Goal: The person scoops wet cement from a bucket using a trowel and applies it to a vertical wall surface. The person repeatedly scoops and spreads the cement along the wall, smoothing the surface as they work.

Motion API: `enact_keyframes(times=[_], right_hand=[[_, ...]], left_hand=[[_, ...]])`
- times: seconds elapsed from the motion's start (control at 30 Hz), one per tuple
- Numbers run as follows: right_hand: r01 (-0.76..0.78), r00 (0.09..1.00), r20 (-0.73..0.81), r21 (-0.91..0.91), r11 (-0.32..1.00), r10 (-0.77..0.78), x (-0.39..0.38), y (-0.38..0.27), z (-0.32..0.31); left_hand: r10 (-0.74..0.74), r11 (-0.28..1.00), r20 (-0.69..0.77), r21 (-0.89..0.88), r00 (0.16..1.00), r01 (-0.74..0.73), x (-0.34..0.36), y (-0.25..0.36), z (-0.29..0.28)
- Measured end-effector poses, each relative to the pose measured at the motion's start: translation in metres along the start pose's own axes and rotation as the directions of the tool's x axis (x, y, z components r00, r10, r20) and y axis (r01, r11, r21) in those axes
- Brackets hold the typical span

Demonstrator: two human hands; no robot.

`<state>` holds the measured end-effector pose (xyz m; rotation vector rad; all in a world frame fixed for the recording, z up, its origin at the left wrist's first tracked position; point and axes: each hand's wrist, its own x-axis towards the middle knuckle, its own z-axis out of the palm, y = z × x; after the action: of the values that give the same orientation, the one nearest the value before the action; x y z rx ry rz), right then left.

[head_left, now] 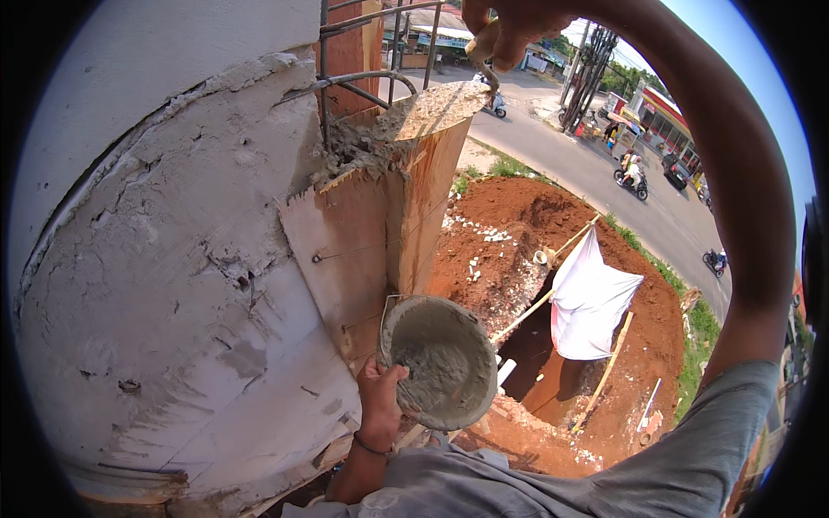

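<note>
My left hand (380, 395) is closed on the rim of a cement-crusted bucket (480, 380), which tilts toward me. Grey wet mortar (436, 369) lies in its bottom. High at the top edge, my right hand (516, 33) is wrapped around the pale handle of a trowel (482, 45). The trowel's metal neck points down by the end of a curved plywood form (432, 194), and its blade barely shows. Lumpy mortar (352, 148) fills the form's top around bent steel rebar (325, 82).
A rough plastered wall (164, 224) rises on my left. Far below are red soil (509, 207), an open pit (540, 363), bamboo poles (603, 371) and a white cloth (591, 302). Motorbikes (633, 183) travel along a road (570, 142) beyond.
</note>
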<state>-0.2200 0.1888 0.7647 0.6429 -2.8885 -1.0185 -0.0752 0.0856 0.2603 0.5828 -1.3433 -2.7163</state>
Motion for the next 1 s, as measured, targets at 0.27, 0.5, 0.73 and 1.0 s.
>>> enact_keyframes(times=[0.27,0.5,0.73,1.0], right_hand=[[0.189,0.957,-0.209,-0.069,0.979,-0.200,-0.085,-0.065,0.203],[0.329,0.839,-0.087,-0.705,0.628,-0.537,-0.076,-0.185,0.362],[0.428,0.882,-0.257,0.089,0.899,-0.394,-0.063,-0.179,0.437],[0.306,0.952,-0.202,0.604,0.736,-0.230,-0.101,-0.211,0.451]], left_hand=[[0.077,0.997,0.065,-0.016,0.995,-0.076,0.001,0.019,0.010],[0.182,0.965,0.182,0.158,0.966,-0.211,-0.015,0.031,0.062],[0.201,0.927,0.238,0.267,0.950,-0.263,-0.009,0.023,0.072],[0.189,0.935,0.144,0.277,0.971,-0.222,-0.007,0.016,0.048]])
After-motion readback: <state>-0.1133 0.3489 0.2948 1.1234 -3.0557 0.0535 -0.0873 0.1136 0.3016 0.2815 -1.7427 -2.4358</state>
